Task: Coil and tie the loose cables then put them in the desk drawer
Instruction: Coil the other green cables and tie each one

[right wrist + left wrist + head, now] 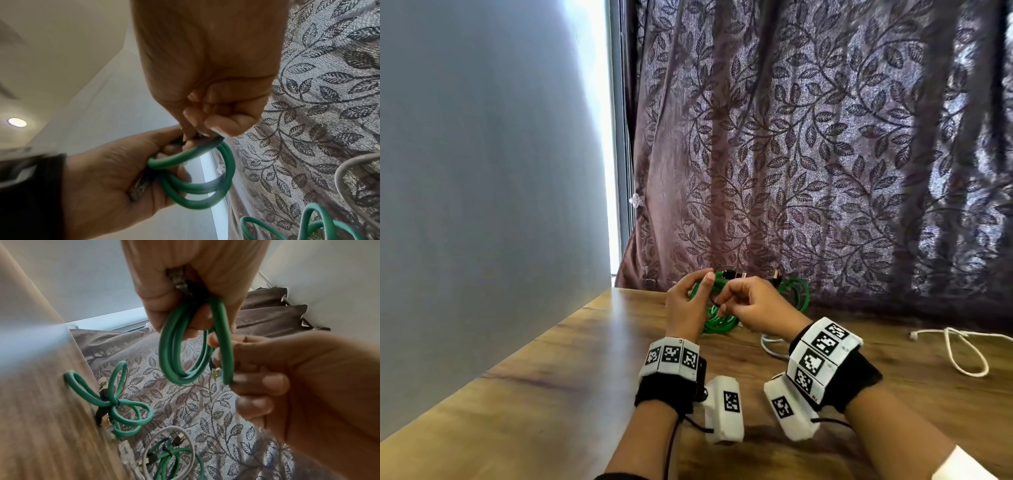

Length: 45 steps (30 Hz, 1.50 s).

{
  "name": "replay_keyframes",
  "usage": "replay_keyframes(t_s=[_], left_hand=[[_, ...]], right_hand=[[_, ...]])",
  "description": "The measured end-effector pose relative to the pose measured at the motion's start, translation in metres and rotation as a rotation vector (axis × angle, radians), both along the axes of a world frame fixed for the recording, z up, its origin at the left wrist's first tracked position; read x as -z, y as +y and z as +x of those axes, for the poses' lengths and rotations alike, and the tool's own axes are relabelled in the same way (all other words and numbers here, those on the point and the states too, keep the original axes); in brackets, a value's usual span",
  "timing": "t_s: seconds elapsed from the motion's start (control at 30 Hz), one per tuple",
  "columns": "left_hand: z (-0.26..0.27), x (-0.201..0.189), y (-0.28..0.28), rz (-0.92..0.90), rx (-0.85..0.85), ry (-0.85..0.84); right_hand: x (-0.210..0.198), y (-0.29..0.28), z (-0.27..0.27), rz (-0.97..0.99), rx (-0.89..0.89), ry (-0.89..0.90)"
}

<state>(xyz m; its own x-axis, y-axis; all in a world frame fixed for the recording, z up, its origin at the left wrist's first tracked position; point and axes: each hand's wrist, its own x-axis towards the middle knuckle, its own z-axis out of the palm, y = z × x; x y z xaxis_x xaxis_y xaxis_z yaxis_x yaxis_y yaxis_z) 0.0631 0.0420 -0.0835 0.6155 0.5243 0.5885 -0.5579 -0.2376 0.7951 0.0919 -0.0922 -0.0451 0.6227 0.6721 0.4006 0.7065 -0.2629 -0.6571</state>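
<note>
Both hands hold a coil of green cable (717,322) in the air above the wooden desk (551,377). My left hand (702,284) grips one side of the coil (174,345), fingers curled round its loops and a metal plug (176,279) in the palm. My right hand (719,303) meets it from the right and pinches a thin black tie (211,368) against the loops. The right wrist view shows the same pinch (197,138) above the coil (197,186). How the tie sits on the loops is hidden by fingers.
A second green cable (796,291), bound with a black tie (117,402), lies by the leaf-patterned curtain (825,154). Another tied green bundle with a grey cable (170,454) lies nearby. A loose white cable (962,353) is at the right. A wall (482,171) borders the desk's left.
</note>
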Motion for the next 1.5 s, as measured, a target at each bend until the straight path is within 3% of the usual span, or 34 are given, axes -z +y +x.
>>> replay_keyframes(t_s=[0.33,0.43,0.5,0.57,0.63,0.7,0.77,0.83,1.03,1.23,1.37,1.5], left_hand=[[0.002,0.001,0.002,0.058,-0.126,0.046],[0.001,0.0,0.005,0.028,-0.14,0.057],[0.0,-0.001,0.005,-0.029,-0.056,0.051],[-0.005,-0.005,0.0,-0.1,0.115,0.02],[-0.01,-0.01,-0.008,-0.129,0.311,-0.003],[-0.015,-0.015,-0.016,-0.107,0.451,-0.013],[-0.016,-0.017,-0.021,-0.073,0.519,-0.017],[-0.018,-0.018,-0.023,-0.033,0.537,-0.027],[-0.023,-0.021,-0.02,0.026,0.381,-0.102],[-0.023,-0.02,-0.02,0.105,0.267,-0.13],[-0.025,-0.018,-0.021,0.1,0.347,-0.11],[-0.018,-0.015,-0.016,0.144,0.229,-0.124]], right_hand=[[-0.002,0.002,0.0,-0.05,-0.035,-0.091],[-0.009,-0.003,-0.004,0.093,-0.018,-0.183],[-0.017,-0.01,-0.003,0.339,0.109,-0.207],[-0.024,-0.02,0.005,0.577,0.277,-0.118],[-0.029,-0.033,0.017,0.626,0.35,0.049],[-0.028,-0.04,0.021,0.5,0.256,0.312],[-0.02,-0.036,0.018,0.451,0.022,0.657],[-0.013,-0.028,0.011,0.437,-0.183,0.855],[0.001,-0.02,0.021,0.378,-0.351,0.938],[0.002,-0.02,0.018,0.458,-0.539,1.015],[0.001,-0.023,0.013,0.346,-0.514,1.015],[-0.004,-0.022,0.006,0.277,-0.445,0.956]])
